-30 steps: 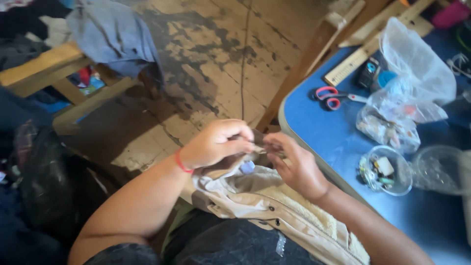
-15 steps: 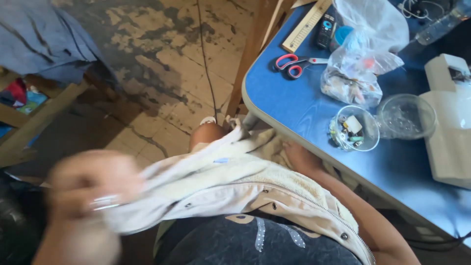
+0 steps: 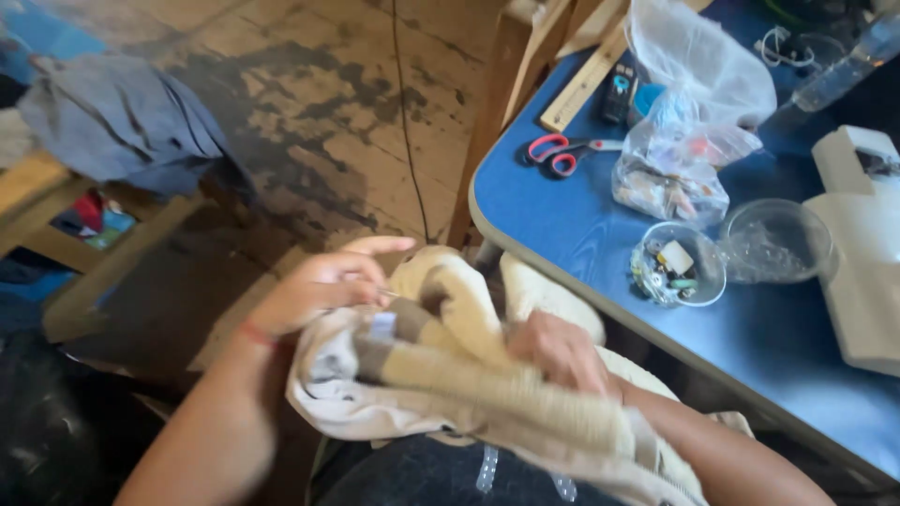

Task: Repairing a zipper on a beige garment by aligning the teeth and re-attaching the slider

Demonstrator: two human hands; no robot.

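A beige garment [image 3: 487, 375] is bunched on the person's lap, just beside the rounded edge of the blue desk [image 3: 581, 234]. Its upper fold is pinched by the left hand [image 3: 319, 290], whose grip is narrow, thumb and fingers closed on the cloth with what seems a thin needle between them, though this is too blurred to confirm. The garment is pressed down by the right hand [image 3: 562, 351], fingers curled into the fabric. On the desk are seen red-handled scissors [image 3: 558, 153], a clear plastic bag [image 3: 689, 122], a small clear bowl of bits [image 3: 677, 265], an empty clear bowl [image 3: 778, 242] and a white machine [image 3: 862, 262].
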